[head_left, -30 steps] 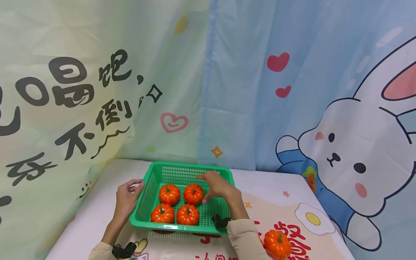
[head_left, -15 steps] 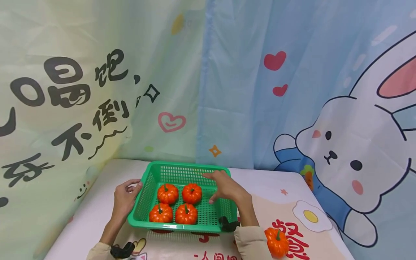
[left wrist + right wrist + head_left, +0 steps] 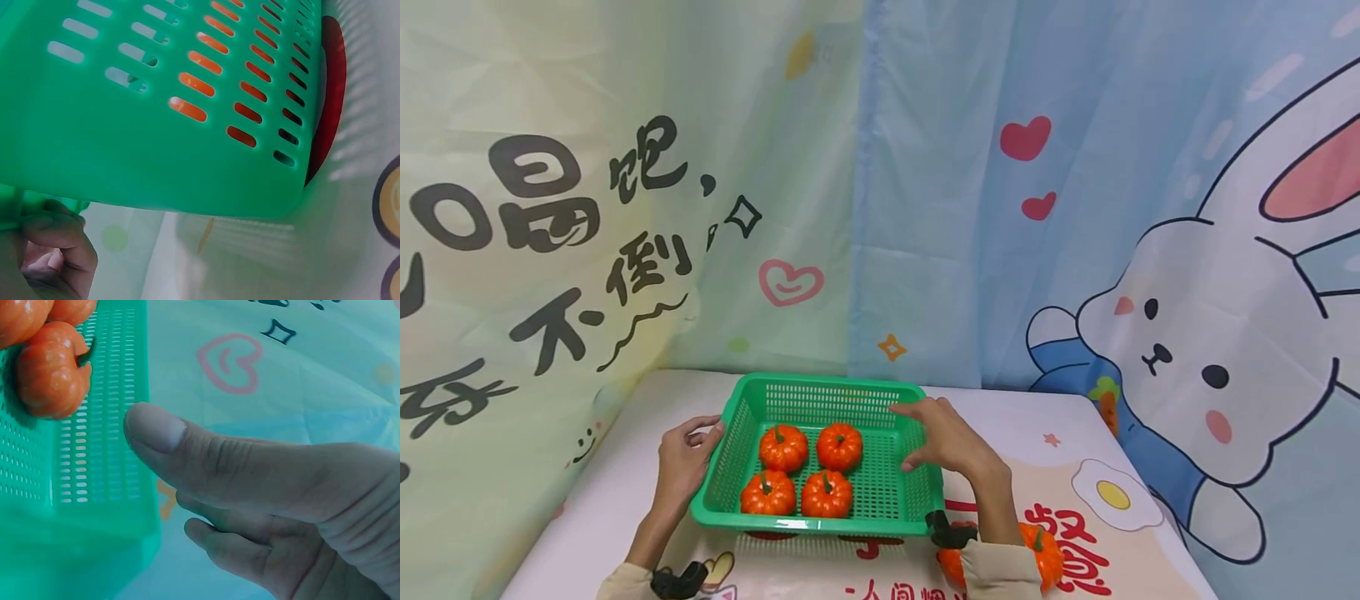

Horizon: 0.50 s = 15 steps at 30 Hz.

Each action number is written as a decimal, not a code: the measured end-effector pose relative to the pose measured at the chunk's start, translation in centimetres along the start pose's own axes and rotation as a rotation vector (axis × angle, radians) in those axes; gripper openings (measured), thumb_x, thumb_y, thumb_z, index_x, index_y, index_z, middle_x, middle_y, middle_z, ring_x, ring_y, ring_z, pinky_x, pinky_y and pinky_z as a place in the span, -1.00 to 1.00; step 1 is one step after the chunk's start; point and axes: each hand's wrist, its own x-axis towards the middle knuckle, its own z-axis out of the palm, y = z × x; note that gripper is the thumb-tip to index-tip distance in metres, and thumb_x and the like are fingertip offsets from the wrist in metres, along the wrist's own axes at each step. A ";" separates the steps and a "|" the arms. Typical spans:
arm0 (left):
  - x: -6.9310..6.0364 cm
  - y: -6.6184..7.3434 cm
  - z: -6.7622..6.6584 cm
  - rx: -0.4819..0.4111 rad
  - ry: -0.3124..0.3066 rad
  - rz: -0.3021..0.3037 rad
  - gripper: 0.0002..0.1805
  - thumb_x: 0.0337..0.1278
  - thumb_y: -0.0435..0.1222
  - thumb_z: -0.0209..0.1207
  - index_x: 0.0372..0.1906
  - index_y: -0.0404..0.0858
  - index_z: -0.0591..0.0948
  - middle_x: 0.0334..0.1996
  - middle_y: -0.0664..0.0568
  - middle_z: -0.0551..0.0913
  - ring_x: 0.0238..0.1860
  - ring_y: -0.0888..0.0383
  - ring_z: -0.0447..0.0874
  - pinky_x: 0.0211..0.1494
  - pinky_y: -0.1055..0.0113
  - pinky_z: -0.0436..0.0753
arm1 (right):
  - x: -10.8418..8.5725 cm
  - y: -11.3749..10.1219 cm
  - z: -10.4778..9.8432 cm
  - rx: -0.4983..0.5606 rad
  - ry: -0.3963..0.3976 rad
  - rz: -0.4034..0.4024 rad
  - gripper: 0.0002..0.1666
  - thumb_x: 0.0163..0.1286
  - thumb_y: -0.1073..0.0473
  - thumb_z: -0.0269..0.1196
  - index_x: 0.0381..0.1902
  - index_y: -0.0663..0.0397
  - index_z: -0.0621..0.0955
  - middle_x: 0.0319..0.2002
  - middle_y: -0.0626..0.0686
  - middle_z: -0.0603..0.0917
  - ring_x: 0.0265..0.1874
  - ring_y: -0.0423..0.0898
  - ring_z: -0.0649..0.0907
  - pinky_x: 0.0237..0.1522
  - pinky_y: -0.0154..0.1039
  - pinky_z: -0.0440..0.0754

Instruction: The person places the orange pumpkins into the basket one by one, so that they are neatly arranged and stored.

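A green basket (image 3: 820,527) stands on the table with several orange pumpkins (image 3: 827,494) in its left and middle part. My left hand (image 3: 687,458) grips the basket's left rim; in the left wrist view its fingers (image 3: 61,240) curl at the rim beside the green wall (image 3: 144,169). Over the basket's right end hovers my right hand (image 3: 947,437), thumb and fingers spread apart with nothing between them. The right wrist view shows that hand (image 3: 269,494) beside the basket's edge, near a pumpkin (image 3: 53,372).
More orange pumpkins lie on the table right of the basket, one (image 3: 1047,557) partly behind my right sleeve (image 3: 1003,570) and another (image 3: 951,567) beside the wrist. A printed cloth covers the table (image 3: 1037,421); a printed curtain (image 3: 925,208) hangs behind it.
My right hand has moved to the right, from near the pumpkins to the basket's right end, still empty. The left hand keeps its place at the rim. The view has shifted slightly.
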 end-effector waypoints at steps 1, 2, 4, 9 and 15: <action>0.0 0.0 0.0 -0.003 -0.002 -0.002 -0.65 0.56 -0.25 0.31 0.18 -0.45 0.75 -0.46 -0.18 0.83 -0.62 0.32 0.63 -0.51 0.41 0.61 | -0.3 0.1 -0.1 0.002 0.010 0.006 0.04 -0.04 0.22 0.78 0.46 0.09 0.65 0.36 0.11 0.74 0.19 0.11 0.61 0.29 0.20 0.63; -0.1 0.0 0.0 -0.005 -0.003 -0.002 -0.65 0.56 -0.25 0.31 0.18 -0.45 0.75 -0.47 -0.17 0.83 -0.62 0.32 0.63 -0.52 0.42 0.61 | -0.7 0.2 -0.3 0.005 0.017 0.016 0.03 -0.04 0.20 0.78 0.45 0.07 0.66 0.31 0.10 0.77 0.19 0.11 0.59 0.30 0.20 0.61; -0.1 0.0 0.0 -0.005 -0.002 -0.002 -0.65 0.56 -0.26 0.30 0.18 -0.45 0.75 -0.48 -0.16 0.82 -0.63 0.33 0.62 -0.52 0.42 0.60 | -1.3 0.5 -0.7 0.016 0.027 0.029 0.02 -0.03 0.19 0.78 0.45 0.07 0.66 0.20 0.10 0.80 0.16 0.11 0.58 0.28 0.20 0.60; 0.1 0.0 0.0 0.006 0.001 -0.001 -0.66 0.57 -0.26 0.29 0.17 -0.45 0.75 -0.50 -0.12 0.81 -0.62 0.33 0.63 -0.51 0.42 0.61 | -2.6 0.9 -1.2 0.037 0.046 0.095 0.01 -0.01 0.22 0.77 0.46 0.00 0.66 0.14 0.10 0.78 0.21 0.11 0.56 0.33 0.24 0.60; -0.1 0.1 -0.1 0.011 -0.008 -0.013 -0.65 0.58 -0.26 0.28 0.19 -0.46 0.74 -0.49 -0.10 0.82 -0.60 0.30 0.65 -0.50 0.39 0.64 | -3.7 1.6 -1.6 0.037 0.057 0.136 0.00 0.00 0.22 0.76 0.46 -0.03 0.66 0.22 0.10 0.78 0.23 0.11 0.57 0.34 0.28 0.60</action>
